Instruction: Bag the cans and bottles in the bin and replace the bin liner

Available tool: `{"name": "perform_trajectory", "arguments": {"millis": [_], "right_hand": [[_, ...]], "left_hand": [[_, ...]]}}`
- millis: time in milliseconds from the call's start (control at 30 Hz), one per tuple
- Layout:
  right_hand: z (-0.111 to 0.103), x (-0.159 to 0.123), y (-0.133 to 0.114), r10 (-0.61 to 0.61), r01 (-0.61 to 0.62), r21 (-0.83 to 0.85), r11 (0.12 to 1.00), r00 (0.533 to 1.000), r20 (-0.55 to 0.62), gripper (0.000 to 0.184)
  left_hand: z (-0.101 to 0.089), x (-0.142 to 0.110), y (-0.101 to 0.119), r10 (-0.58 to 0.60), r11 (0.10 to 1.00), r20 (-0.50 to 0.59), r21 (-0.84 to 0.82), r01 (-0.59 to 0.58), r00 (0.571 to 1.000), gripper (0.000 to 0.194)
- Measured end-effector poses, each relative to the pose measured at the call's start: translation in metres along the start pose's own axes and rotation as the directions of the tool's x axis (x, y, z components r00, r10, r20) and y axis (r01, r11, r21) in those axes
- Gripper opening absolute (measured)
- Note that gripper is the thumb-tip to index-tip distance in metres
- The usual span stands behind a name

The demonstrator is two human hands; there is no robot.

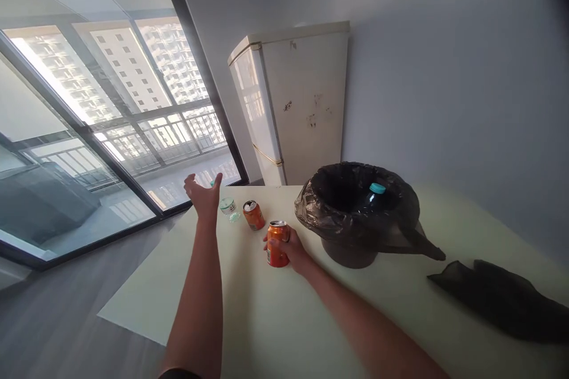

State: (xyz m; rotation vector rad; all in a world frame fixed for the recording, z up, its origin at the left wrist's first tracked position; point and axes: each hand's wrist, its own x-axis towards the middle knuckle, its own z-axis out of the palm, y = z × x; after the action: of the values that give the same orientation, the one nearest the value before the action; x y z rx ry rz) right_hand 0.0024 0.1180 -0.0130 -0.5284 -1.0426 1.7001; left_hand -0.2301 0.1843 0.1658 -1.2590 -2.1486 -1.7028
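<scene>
My right hand (290, 247) is wrapped round an orange soda can (276, 251), which is upright at the middle of the table. A second orange soda can (253, 215) stands just behind and to the left of it, its top facing up. My left hand (203, 192) is raised over the table's far left side, thumb and fingers spread, holding nothing. Near it lies a clear plastic bottle (227, 206) with a pale green label, partly hidden. A bit of its teal cap shows behind the left hand.
A bin lined with a black plastic bag (342, 213) stands on the pale table (146, 302); a bottle with a teal cap (377, 188) pokes up inside. A black plastic bag (502, 302) lies at the right. Behind stand a white fridge (306, 106) and glass doors (133, 106).
</scene>
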Motion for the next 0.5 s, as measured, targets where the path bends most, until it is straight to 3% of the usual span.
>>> {"name": "perform_trajectory", "arguments": {"millis": [100, 233, 367, 500], "right_hand": [[0.000, -0.002, -0.003, 0.013, -0.014, 0.041, 0.999, 0.999, 0.029, 0.052], [0.002, -0.003, -0.006, 0.035, -0.040, 0.061, 0.997, 0.996, 0.076, 0.052], [0.003, -0.003, -0.008, 0.064, -0.069, 0.043, 0.997, 0.992, 0.112, 0.053], [0.004, -0.001, -0.009, 0.072, -0.075, 0.023, 0.997, 0.989, 0.127, 0.056]], "left_hand": [[0.020, 0.001, -0.030, -0.077, 0.997, 0.213, 0.045, 0.069, 0.974, 0.084], [0.036, -0.014, -0.049, -0.114, 0.993, 0.280, 0.037, 0.108, 0.953, 0.063], [0.029, -0.015, -0.044, -0.072, 0.996, 0.195, -0.039, 0.081, 0.978, 0.057], [0.007, -0.005, 0.006, 0.023, 0.978, 0.015, -0.206, -0.019, 1.000, 0.067]]}}
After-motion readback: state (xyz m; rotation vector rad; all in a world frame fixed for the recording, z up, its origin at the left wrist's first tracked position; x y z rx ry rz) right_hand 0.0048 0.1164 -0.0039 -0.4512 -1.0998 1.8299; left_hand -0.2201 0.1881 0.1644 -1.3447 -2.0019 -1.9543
